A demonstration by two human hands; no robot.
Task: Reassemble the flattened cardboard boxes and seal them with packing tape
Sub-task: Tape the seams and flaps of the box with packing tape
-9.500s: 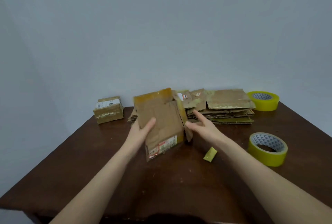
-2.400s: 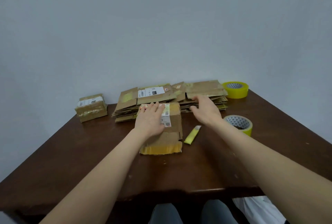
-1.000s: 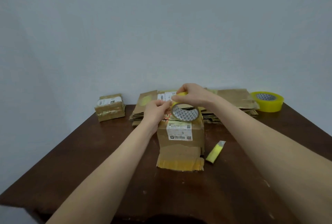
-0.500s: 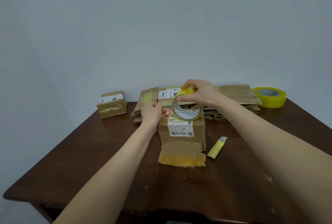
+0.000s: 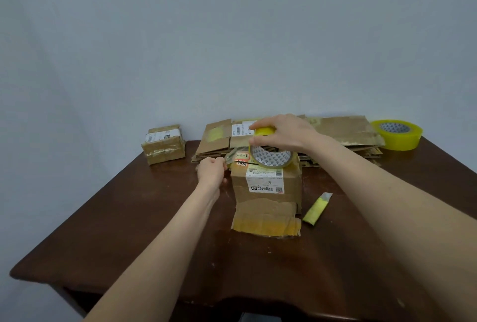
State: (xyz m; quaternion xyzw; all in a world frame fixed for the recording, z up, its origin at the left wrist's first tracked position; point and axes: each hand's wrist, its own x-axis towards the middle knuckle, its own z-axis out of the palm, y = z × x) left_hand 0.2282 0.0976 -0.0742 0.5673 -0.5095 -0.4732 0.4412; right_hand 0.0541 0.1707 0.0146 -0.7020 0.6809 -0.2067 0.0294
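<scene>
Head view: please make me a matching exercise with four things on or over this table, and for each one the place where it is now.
Things
1. roll
2. tape end
3. spare roll
4. cutter

Places
a. lies on the table, just right of the box
b. gripped by the right hand, over the box
c. stands at the table's far right corner
d. pinched by the left hand

Pairs: 1-b, 2-d, 3-c, 4-a
</scene>
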